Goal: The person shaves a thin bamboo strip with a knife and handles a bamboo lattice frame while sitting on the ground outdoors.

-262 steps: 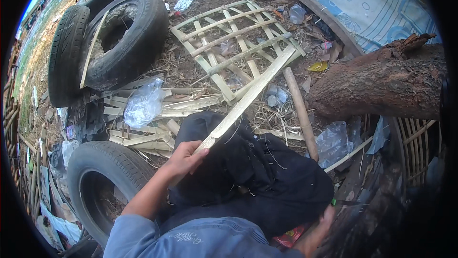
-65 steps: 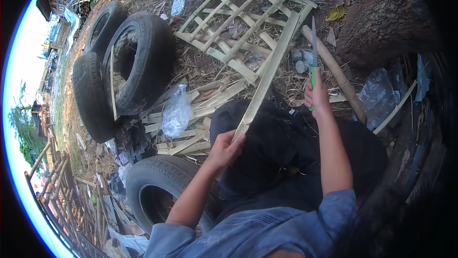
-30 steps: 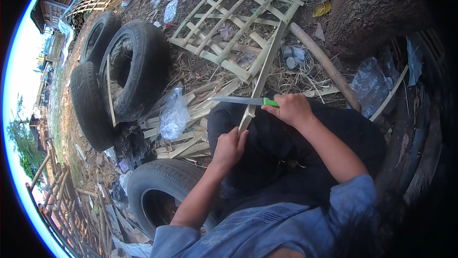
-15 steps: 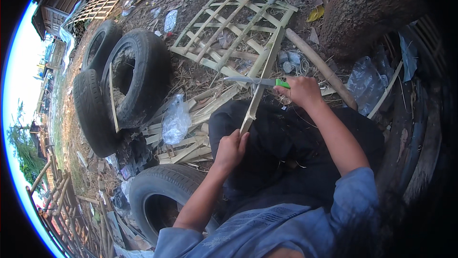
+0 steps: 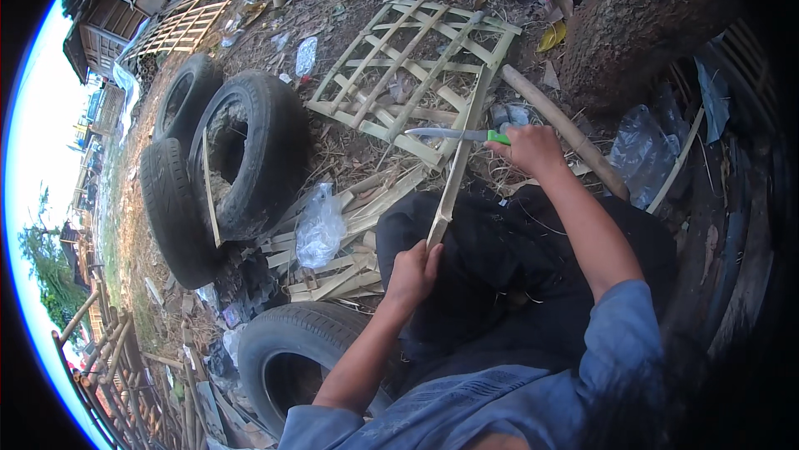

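My left hand (image 5: 413,275) is closed around the near end of a long bamboo strip (image 5: 456,180), which slants up and away from my knee. In my right hand (image 5: 531,150) is a knife (image 5: 449,133) with a green handle, its blade pointing left across the strip. Whether the blade touches the strip I cannot tell. The strip's far end lies over the edge of a woven bamboo lattice (image 5: 399,88) on the ground. Left of my knee lies a pile of split bamboo strips (image 5: 374,209) with a clear plastic bag (image 5: 319,225) on it.
Several old tires stand at the left, among them a large one (image 5: 287,142); another tire (image 5: 325,329) lies beside my left arm. A tree trunk (image 5: 645,26) rises at the far right, with a wooden pole (image 5: 566,130) before it. A bamboo fence (image 5: 125,375) is at the lower left.
The knife has moved slightly up along the strip, away from my left hand. The whole scene sits a little lower and further right in the view.
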A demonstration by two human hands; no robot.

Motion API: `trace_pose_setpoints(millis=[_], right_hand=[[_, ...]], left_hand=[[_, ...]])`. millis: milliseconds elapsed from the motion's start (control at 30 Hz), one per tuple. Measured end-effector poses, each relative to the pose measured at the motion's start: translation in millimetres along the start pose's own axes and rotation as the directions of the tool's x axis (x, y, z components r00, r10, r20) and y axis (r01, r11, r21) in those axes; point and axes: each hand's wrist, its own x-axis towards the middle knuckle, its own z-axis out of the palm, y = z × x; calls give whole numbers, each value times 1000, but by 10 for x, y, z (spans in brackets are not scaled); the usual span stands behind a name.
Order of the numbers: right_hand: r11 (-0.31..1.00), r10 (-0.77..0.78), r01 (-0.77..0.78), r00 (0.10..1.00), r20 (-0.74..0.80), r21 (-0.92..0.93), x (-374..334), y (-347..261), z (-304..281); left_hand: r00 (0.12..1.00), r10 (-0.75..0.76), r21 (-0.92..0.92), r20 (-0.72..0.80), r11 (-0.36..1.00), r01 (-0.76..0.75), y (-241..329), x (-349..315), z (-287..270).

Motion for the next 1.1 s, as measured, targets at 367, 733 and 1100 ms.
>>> trace_pose_setpoints(millis=[367,733,1100], right_hand=[[972,198,-199,980,-24,-127,311,496,-121],[926,352,-350,936,-11,-140,612,789,-103],[808,511,-498,858,44,315,-48,1050,-412]], left_hand=[[995,-20,32,100,999,17,83,23,-74],[989,-50,-18,140,998,53,25,54,-74],[971,-140,-105,195,981,163,-70,80,-104]])
